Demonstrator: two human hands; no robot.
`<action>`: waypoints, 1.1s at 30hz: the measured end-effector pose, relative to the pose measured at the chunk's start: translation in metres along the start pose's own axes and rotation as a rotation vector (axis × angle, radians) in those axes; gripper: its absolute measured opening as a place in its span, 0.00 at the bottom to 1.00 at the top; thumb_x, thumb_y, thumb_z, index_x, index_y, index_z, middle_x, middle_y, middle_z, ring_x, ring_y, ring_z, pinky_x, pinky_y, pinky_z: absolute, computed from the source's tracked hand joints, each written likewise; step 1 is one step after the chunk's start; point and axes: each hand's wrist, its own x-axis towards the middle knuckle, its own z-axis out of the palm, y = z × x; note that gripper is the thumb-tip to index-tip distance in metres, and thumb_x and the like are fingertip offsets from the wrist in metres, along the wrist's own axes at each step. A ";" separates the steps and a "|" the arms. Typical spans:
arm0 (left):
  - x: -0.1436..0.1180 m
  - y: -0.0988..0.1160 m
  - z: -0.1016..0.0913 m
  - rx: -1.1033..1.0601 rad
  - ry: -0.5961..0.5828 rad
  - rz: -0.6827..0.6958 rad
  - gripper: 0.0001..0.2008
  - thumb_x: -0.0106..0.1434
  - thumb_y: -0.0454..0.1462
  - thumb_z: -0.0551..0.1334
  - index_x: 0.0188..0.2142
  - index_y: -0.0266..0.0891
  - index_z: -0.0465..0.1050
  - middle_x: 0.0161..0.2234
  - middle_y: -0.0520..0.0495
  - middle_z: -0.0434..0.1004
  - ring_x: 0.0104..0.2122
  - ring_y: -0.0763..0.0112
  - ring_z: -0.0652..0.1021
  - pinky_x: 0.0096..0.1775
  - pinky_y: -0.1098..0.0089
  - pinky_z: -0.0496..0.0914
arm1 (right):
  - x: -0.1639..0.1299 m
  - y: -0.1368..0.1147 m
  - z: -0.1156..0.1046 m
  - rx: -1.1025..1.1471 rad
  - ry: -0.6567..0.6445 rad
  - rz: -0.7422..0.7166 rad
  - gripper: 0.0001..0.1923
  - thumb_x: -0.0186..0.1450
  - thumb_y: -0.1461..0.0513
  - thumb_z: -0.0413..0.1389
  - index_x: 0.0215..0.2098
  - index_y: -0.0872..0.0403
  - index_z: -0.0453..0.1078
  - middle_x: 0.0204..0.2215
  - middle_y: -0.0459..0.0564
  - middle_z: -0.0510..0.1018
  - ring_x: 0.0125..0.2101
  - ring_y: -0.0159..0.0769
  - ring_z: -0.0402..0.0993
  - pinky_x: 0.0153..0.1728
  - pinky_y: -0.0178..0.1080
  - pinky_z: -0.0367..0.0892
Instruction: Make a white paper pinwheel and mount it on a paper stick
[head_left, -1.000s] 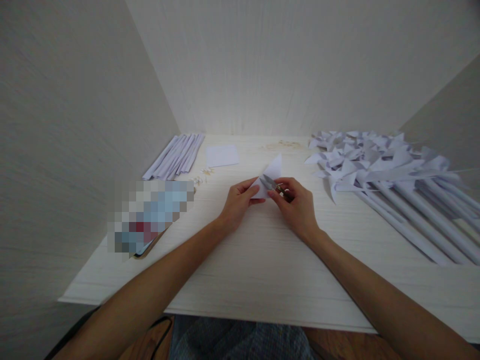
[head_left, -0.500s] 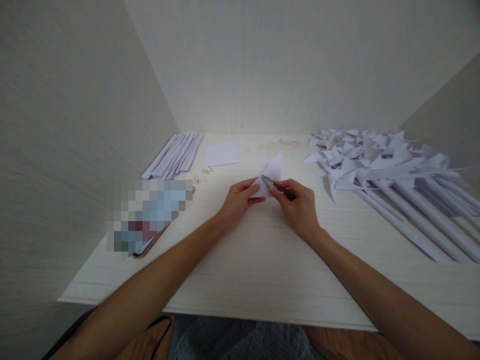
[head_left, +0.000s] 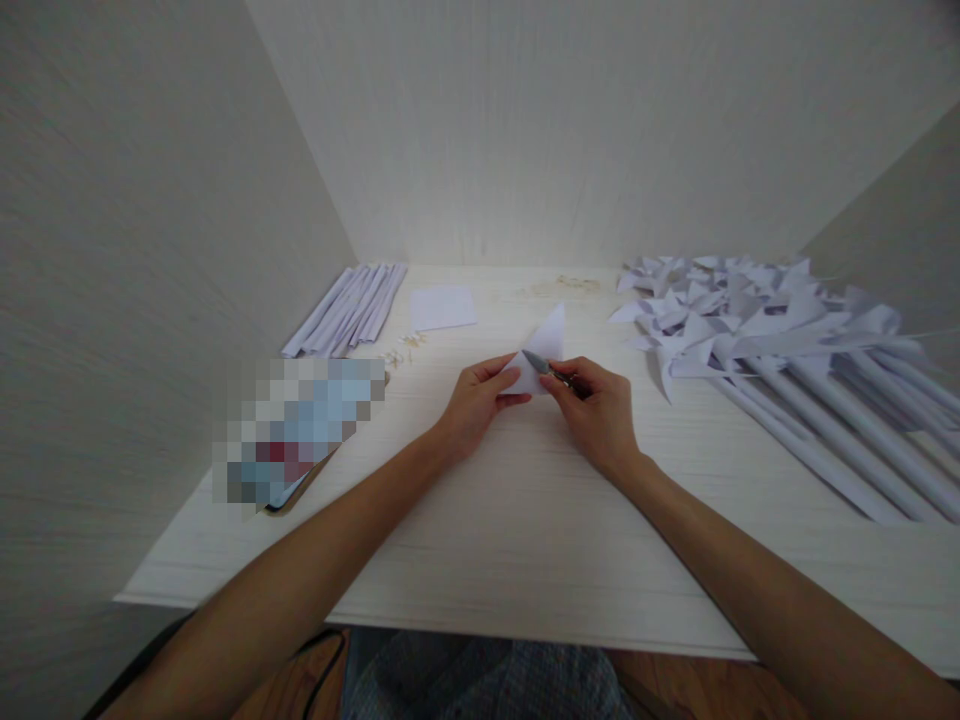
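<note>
Pinching the folded paper triangle steady, our left hand presents its edge; our right hand, at three o'clock, grips closed snips against it.

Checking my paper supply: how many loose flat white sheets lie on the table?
1: the flat sheet lies at the back, beside the rolled tubes. Others may hide under the pinwheels.

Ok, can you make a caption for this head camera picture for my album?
Left hand holds a folded white paper while right hand snips it with small scissors.
</note>
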 end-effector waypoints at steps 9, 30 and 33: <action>0.000 0.000 0.000 -0.012 0.005 0.004 0.07 0.47 0.33 0.63 0.29 0.36 0.76 0.31 0.48 0.76 0.29 0.75 0.73 0.31 0.73 0.69 | -0.001 -0.003 -0.001 -0.027 -0.002 -0.010 0.05 0.55 0.62 0.55 0.28 0.55 0.72 0.23 0.47 0.76 0.20 0.30 0.66 0.23 0.35 0.60; 0.002 0.001 0.002 -0.026 0.047 -0.021 0.05 0.51 0.31 0.60 0.27 0.35 0.75 0.28 0.48 0.74 0.28 0.75 0.72 0.31 0.71 0.69 | 0.002 0.001 0.000 0.194 0.153 0.120 0.07 0.53 0.61 0.57 0.29 0.55 0.69 0.23 0.46 0.73 0.22 0.30 0.67 0.25 0.35 0.63; 0.002 0.001 0.001 -0.040 0.051 -0.022 0.04 0.50 0.31 0.60 0.26 0.34 0.74 0.28 0.48 0.74 0.28 0.75 0.72 0.31 0.71 0.69 | 0.004 -0.001 -0.003 0.253 0.254 0.150 0.07 0.53 0.60 0.56 0.30 0.55 0.67 0.23 0.44 0.70 0.23 0.29 0.66 0.24 0.34 0.63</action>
